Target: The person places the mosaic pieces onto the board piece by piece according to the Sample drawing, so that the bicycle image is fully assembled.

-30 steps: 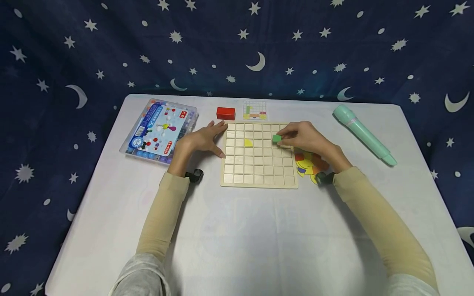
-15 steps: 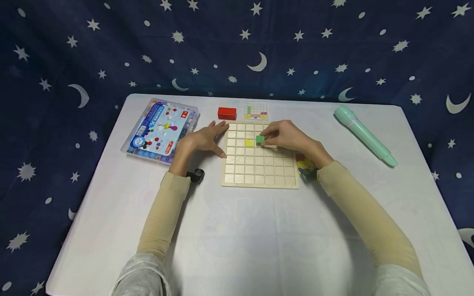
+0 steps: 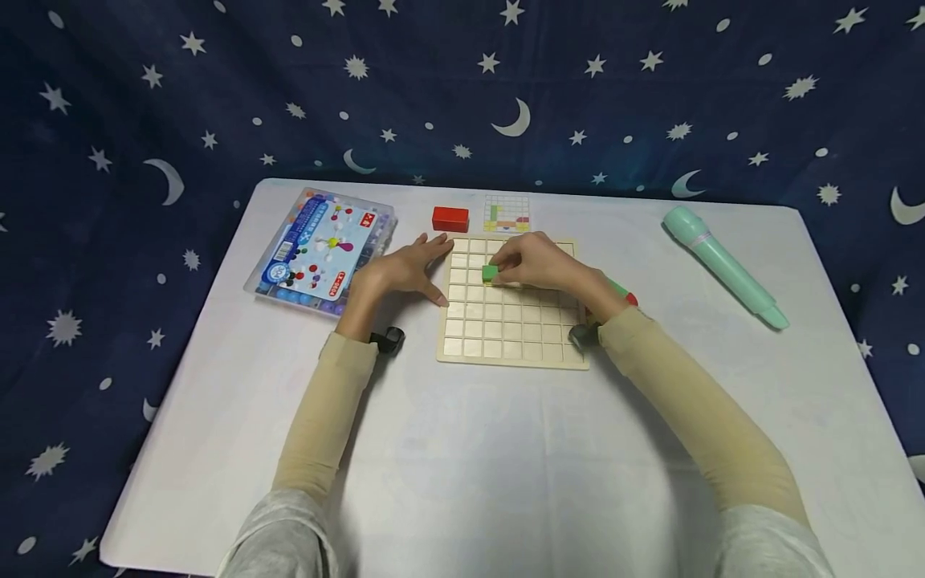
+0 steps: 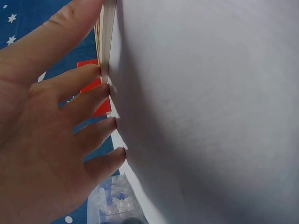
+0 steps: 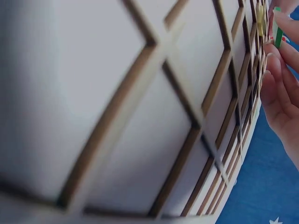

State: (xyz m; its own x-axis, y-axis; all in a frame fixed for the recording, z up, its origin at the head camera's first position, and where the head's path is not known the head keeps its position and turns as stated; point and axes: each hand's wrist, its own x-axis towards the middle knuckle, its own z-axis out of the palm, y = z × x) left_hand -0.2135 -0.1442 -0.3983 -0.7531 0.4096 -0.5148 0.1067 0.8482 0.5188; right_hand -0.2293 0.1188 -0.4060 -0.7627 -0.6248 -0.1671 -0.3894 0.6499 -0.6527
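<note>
A wooden grid board [image 3: 513, 353] lies flat on the white table. My right hand [image 3: 538, 261] pinches a small green square tile [image 3: 489, 274] between thumb and fingers over the board's upper left part. In the right wrist view the green tile [image 5: 278, 28] shows edge-on at the fingertips, near a yellow piece [image 5: 260, 18] on the board. The green tile covers most of that yellow piece in the head view. My left hand [image 3: 405, 269] has its fingers spread, with thumb and fingertips at the board's left edge. The left wrist view shows the thumb along the board's side [image 4: 108, 42].
A red block [image 3: 450, 219] and a printed pattern card [image 3: 507, 213] lie behind the board. A clear case of beads [image 3: 318, 249] is at the left, a mint-green microphone-shaped toy [image 3: 726, 265] at the right. Loose coloured pieces [image 3: 620, 291] lie beside the board, mostly hidden by my right forearm.
My right hand has carried the green tile leftward across the board to above the yellow piece. My left hand has stayed at the board's edge, while the whole head view has shifted slightly.
</note>
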